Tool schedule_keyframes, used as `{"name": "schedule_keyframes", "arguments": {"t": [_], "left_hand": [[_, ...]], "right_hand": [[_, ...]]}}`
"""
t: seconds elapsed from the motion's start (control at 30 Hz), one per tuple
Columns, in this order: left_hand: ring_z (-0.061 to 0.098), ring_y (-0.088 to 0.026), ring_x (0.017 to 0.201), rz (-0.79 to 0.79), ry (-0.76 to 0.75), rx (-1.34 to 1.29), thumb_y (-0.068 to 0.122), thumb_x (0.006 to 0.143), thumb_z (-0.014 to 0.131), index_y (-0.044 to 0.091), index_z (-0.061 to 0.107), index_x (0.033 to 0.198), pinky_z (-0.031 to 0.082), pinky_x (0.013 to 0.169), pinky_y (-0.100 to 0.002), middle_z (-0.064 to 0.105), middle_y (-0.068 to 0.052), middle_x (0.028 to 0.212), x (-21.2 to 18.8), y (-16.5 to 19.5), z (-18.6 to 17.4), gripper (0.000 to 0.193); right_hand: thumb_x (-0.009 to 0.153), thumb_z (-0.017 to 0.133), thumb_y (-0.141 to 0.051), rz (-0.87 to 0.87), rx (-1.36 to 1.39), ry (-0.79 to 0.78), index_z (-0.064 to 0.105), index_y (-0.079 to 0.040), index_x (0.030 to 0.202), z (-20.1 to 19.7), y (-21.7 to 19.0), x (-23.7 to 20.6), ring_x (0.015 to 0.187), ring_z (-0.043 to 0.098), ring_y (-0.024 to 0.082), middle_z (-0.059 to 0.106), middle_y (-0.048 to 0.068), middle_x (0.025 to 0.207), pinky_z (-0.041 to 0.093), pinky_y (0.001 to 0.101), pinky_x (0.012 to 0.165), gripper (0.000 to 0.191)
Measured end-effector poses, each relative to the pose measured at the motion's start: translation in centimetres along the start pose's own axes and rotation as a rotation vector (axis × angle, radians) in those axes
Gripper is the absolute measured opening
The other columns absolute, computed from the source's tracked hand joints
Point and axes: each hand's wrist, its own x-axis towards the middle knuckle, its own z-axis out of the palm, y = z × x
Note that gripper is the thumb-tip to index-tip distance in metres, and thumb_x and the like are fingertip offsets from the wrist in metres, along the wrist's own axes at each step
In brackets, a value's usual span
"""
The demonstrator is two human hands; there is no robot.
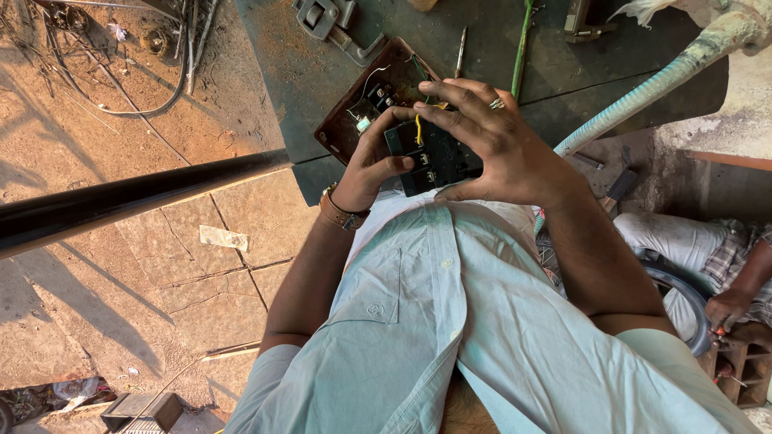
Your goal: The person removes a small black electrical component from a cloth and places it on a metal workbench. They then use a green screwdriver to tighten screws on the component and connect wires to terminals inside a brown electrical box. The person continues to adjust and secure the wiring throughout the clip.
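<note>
Both my hands hold a black electrical switch unit (430, 157) with a yellow wire, close in front of my chest. My left hand (371, 161), with a brown wrist strap, grips its left side, thumb on the front. My right hand (490, 145), wearing a ring, wraps over the top and right side with fingers spread. Just beyond lies a brown switchboard panel (346, 120) with wires and black parts, on the dark green table (322, 64).
A screwdriver (460, 52), a green rod (521, 48) and metal hardware (326, 20) lie on the table. A pale hose (643, 92) runs at right. A black pipe (121, 201) crosses at left. Another person's hand (728, 309) is at lower right.
</note>
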Motion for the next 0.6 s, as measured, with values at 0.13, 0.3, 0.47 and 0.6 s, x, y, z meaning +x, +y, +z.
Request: {"name": "schedule_keyframes", "arguments": {"t": [0.13,0.3,0.47,0.6], "left_hand": [[0.061,-0.016,0.118,0.004,-0.002,0.047,0.016,0.083,0.074,0.004,0.053,0.141,0.053,0.107,-0.033,0.062,-0.006,0.124,-0.1,0.2,0.0,0.063],[0.061,-0.016,0.121,-0.001,-0.022,0.005,0.014,0.082,0.070,0.004,0.050,0.145,0.052,0.109,-0.033,0.061,-0.006,0.129,-0.1,0.3,0.0,0.067],[0.066,-0.015,0.108,-0.076,-0.007,-0.135,0.019,0.084,0.065,0.007,0.046,0.150,0.057,0.091,-0.030,0.063,-0.009,0.125,-0.1,0.5,-0.5,0.069],[0.068,-0.016,0.107,-0.096,-0.049,-0.055,0.017,0.099,0.067,0.003,0.047,0.153,0.059,0.090,-0.031,0.065,-0.012,0.128,-0.1,0.6,-0.6,0.059]], "right_hand": [[0.065,0.087,-0.060,0.004,-0.009,-0.002,0.048,-0.015,0.153,-0.2,0.0,-0.1,0.147,0.042,0.033,0.044,0.008,0.158,0.032,0.0564,0.117,0.106],[0.067,0.091,-0.054,-0.014,-0.048,-0.005,0.052,-0.007,0.149,-0.4,-0.1,-0.1,0.134,0.053,0.033,0.051,0.011,0.147,0.040,0.0503,0.112,0.102],[0.065,0.095,-0.044,-0.017,0.022,0.066,0.054,-0.004,0.146,-1.2,-0.2,0.0,0.134,0.054,0.034,0.053,0.014,0.144,0.043,0.0483,0.116,0.099],[0.064,0.095,-0.037,-0.010,0.013,0.079,0.055,-0.003,0.145,-1.4,-0.4,-0.1,0.131,0.055,0.035,0.055,0.014,0.143,0.044,0.0478,0.114,0.097]]}}
